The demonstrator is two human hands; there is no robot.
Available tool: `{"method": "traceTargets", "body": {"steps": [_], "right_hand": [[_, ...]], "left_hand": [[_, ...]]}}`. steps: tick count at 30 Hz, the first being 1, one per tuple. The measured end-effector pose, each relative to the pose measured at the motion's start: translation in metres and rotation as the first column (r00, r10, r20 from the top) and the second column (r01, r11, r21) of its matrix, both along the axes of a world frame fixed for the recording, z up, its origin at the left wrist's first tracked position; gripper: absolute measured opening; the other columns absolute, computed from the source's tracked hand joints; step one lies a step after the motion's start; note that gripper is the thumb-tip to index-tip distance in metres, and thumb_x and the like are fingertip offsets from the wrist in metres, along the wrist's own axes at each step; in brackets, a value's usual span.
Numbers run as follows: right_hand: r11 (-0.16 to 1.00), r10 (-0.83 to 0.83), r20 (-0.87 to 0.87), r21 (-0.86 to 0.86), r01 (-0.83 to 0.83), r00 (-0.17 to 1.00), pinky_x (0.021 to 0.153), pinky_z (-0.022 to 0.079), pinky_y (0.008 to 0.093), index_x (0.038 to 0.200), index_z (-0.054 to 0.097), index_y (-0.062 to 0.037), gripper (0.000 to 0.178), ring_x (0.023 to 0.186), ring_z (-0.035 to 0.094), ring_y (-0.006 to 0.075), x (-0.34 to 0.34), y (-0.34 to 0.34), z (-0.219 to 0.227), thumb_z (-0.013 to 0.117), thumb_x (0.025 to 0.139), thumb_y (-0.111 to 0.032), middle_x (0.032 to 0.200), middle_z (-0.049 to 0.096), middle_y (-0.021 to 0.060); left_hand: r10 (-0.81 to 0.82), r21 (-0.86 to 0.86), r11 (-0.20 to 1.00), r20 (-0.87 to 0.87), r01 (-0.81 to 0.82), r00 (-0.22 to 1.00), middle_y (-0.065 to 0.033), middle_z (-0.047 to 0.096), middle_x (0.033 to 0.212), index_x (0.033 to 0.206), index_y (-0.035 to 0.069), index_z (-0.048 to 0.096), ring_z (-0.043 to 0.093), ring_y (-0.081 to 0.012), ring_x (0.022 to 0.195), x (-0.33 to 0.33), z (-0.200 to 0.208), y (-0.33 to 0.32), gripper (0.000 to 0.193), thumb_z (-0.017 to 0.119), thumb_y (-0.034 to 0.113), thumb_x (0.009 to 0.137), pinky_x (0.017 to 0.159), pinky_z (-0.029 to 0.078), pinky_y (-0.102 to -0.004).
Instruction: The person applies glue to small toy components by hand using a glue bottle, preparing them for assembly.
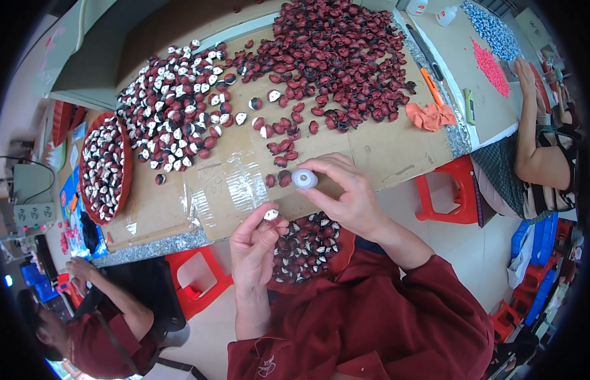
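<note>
Between the thumb and fingers of my left hand (254,247) is a small figure head (271,216) with a white face and a dark red back. My right hand (346,190) grips a small pale squeeze bottle (304,179), its nozzle end showing, just right of the head and apart from it. Below both hands a red basin (346,253) holds many dark red and white pieces. A few loose dark red pieces (283,177) lie on the cardboard beside the bottle. Farther back are a heap of dark red pieces (346,50) and a heap of white-faced heads (174,95).
At the left a red scalloped tray (125,183) is full of heads. An orange cutter (431,85) and a crumpled orange cloth (431,116) lie at the right. Red stools (444,196) stand by the table. Other people sit at both sides, one person's hand (84,269) at the left.
</note>
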State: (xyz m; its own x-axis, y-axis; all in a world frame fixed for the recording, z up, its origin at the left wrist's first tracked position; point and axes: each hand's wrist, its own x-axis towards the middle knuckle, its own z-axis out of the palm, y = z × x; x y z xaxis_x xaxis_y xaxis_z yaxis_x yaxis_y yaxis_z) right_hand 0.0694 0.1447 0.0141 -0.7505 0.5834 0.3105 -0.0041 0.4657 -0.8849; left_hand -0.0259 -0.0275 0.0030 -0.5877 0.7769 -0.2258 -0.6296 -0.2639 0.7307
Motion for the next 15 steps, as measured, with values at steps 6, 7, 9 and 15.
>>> {"method": "traceTargets", "body": {"steps": [6, 7, 9, 15], "right_hand": [[0.973, -0.151, 0.020, 0.181, 0.145, 0.988, 0.077, 0.044, 0.0312, 0.095, 0.064, -0.0020, 0.022, 0.087, 0.056, 0.0231, 0.004, 0.028, 0.002, 0.067, 0.074, -0.004, 0.094, 0.060, 0.0097], [0.971, -0.157, 0.022, 0.185, 0.151, 0.987, 0.077, 0.044, 0.0312, 0.095, 0.064, -0.0020, 0.022, 0.087, 0.056, 0.0231, -0.001, 0.035, 0.005, 0.067, 0.074, -0.004, 0.094, 0.060, 0.0097], [0.770, -0.335, 0.021, 0.582, 0.261, 0.942, 0.072, 0.043, 0.0316, 0.090, 0.065, -0.0016, 0.018, 0.083, 0.051, 0.0233, -0.018, 0.045, 0.011, 0.068, 0.073, -0.006, 0.088, 0.056, 0.0077], [0.938, -0.225, 0.061, 0.284, 0.199, 0.972, 0.066, 0.046, 0.0282, 0.086, 0.066, -0.0013, 0.016, 0.079, 0.056, 0.0192, -0.013, 0.035, 0.021, 0.070, 0.072, -0.006, 0.089, 0.060, 0.0071]], "left_hand": [[-0.028, -0.018, 0.999, 0.016, 0.028, 0.999, -0.0139, 0.061, 0.103, 0.118, -0.004, 0.052, 0.061, -0.0208, 0.087, 0.005, -0.003, -0.002, 0.038, 0.058, -0.005, 0.081, 0.076, 0.051, -0.0297], [-0.045, -0.019, 0.999, 0.029, 0.046, 0.999, -0.0139, 0.061, 0.102, 0.118, -0.003, 0.052, 0.061, -0.0207, 0.086, 0.006, -0.002, 0.000, 0.038, 0.058, -0.005, 0.081, 0.075, 0.051, -0.0292], [-0.054, -0.013, 0.998, 0.030, 0.054, 0.998, -0.0140, 0.061, 0.102, 0.117, -0.003, 0.052, 0.061, -0.0206, 0.086, 0.007, 0.001, 0.003, 0.037, 0.058, -0.005, 0.081, 0.074, 0.051, -0.0291], [-0.058, -0.027, 0.998, 0.019, 0.059, 0.998, -0.0144, 0.062, 0.102, 0.113, -0.004, 0.054, 0.062, -0.0196, 0.085, 0.011, 0.005, 0.004, 0.033, 0.059, -0.004, 0.081, 0.074, 0.052, -0.0290]]}}
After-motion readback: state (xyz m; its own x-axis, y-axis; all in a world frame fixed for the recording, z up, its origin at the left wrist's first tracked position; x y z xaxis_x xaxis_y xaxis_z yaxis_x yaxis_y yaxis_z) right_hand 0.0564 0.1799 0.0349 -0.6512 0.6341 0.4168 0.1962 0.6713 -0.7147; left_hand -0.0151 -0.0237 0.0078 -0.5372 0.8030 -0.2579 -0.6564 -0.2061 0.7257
